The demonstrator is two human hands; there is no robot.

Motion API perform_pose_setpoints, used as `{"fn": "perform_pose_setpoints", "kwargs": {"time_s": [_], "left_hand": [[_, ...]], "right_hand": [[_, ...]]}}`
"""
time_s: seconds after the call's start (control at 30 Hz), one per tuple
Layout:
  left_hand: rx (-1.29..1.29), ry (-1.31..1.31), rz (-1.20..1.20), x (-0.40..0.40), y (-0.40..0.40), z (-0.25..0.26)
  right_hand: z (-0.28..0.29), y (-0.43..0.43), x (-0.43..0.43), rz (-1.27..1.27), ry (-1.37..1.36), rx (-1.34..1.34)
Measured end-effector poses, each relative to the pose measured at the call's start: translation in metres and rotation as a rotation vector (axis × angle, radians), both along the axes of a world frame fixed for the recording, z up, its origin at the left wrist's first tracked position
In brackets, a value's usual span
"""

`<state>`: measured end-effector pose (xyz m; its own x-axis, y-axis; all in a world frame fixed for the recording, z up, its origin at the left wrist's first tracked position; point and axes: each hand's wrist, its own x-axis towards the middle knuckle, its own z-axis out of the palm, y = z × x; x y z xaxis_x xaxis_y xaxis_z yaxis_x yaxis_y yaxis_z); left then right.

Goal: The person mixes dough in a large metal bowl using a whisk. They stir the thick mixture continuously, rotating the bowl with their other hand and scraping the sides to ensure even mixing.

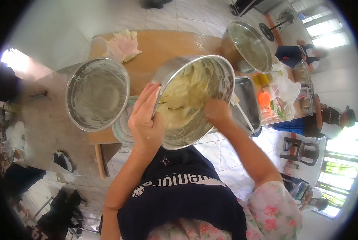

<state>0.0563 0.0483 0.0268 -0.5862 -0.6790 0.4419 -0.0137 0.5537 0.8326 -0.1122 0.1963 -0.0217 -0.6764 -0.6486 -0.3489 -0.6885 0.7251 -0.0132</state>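
A large metal bowl (194, 102) is tilted towards me at the table's front edge, with thick pale yellow dough (186, 93) clinging to its inside. My left hand (147, 115) grips the bowl's left rim, its fingers along the outer wall and the thumb near the rim. Inside the bowl's right part is my right hand (218, 112), blurred and closed at the dough's edge; whether it holds dough cannot be told. A second metal bowl (97, 94), coated with pale residue, stands left of my left hand.
A deep metal bowl (247, 46) stands at the back right. Right of the tilted bowl lies a metal tray (252, 99) with a white-handled spatula (244, 115). Beyond are an orange scoop (264, 99) and plastic bags (287, 87). Several people stand around; a plastic stool (302, 151) is at right.
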Motion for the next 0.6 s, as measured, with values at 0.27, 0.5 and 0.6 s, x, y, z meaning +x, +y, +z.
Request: {"fn": "perform_pose_setpoints", "kwargs": {"time_s": [0.27, 0.5, 0.6], "left_hand": [[0.014, -0.028, 0.056, 0.004, -0.009, -0.004], [0.048, 0.003, 0.071, 0.007, -0.007, -0.007], [0.036, -0.004, -0.007, 0.002, -0.006, -0.002]], "right_hand": [[0.029, -0.072, 0.052, 0.255, -0.227, -0.489], [0.019, -0.024, -0.021, -0.129, -0.007, -0.143], [-0.038, -0.005, 0.025, 0.135, -0.064, 0.042]]}}
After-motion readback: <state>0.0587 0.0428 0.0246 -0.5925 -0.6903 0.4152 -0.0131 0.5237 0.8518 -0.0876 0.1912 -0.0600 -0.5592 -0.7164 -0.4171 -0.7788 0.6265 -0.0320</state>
